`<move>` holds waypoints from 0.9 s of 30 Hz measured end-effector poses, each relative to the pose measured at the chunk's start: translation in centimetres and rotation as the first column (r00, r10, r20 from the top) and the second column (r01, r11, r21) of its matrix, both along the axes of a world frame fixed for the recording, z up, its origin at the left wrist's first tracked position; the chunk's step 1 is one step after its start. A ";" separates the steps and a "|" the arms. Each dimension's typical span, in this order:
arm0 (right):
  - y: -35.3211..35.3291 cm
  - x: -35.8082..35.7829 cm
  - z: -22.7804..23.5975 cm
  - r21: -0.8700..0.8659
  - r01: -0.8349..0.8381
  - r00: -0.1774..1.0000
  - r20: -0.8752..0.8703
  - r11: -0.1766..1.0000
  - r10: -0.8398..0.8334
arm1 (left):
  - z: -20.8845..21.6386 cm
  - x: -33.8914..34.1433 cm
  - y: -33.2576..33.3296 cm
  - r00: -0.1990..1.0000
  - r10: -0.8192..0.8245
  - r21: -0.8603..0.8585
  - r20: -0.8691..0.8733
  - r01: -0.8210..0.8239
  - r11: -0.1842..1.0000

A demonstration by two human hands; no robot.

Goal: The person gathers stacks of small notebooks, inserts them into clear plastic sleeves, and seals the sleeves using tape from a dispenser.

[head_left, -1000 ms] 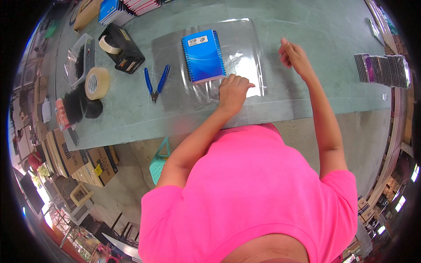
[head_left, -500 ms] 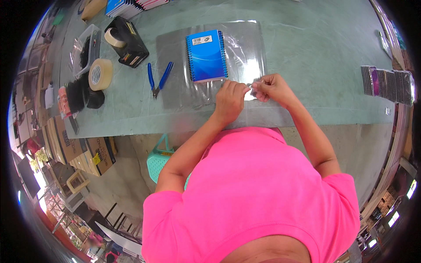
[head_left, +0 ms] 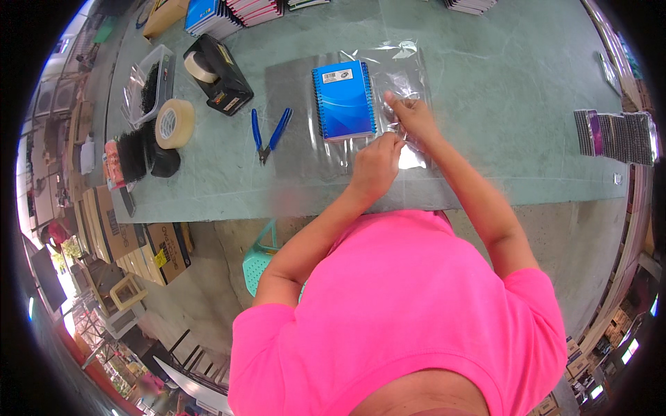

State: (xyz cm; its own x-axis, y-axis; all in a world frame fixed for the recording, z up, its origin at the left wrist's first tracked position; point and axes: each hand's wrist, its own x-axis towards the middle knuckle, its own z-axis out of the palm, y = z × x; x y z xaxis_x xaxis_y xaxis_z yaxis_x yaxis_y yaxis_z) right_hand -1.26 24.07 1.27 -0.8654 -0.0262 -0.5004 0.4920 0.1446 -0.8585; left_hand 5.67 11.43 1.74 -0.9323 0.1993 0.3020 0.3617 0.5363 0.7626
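Observation:
A blue spiral-bound notebook [head_left: 345, 104] with a white label lies on a clear plastic sheet [head_left: 295, 90]. Just right of the notebook, my right hand [head_left: 414, 119] pinches the plastic between thumb and fingers. My left hand [head_left: 377, 165] is closed on the sheet below the notebook's lower right corner, close to my right hand. The film there is creased and shiny. Blue-handled cutting pliers [head_left: 269, 136] rest left of the sheet, their jaws toward me.
On the left stand a black tape dispenser [head_left: 220, 76], a tape roll [head_left: 174, 124] and a clear plastic box [head_left: 161, 83]. Notebook stacks [head_left: 255, 10] sit at the far edge. Dark spiral bindings [head_left: 624, 136] lie right. A turquoise stool [head_left: 257, 267] is beneath the table's near edge.
My right hand has moved away from me, up along the notebook's right side. My left hand stays near the notebook's lower corner. The whole view has shifted slightly.

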 end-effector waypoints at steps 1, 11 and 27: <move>-0.1 0.1 -0.7 -0.104 0.057 0.998 -0.004 0.993 -0.058 | -0.2 0.0 -0.1 1.000 0.009 0.021 0.017 -0.009 1.000; 6.1 1.1 -1.9 0.366 0.139 0.939 -0.345 0.920 -0.004 | 1.1 0.2 -2.4 0.964 0.034 0.189 0.263 -0.086 0.978; 5.4 3.8 -0.9 0.491 0.280 0.846 -0.532 0.825 0.029 | 0.7 -0.8 -2.4 0.933 0.002 0.153 0.361 -0.061 0.986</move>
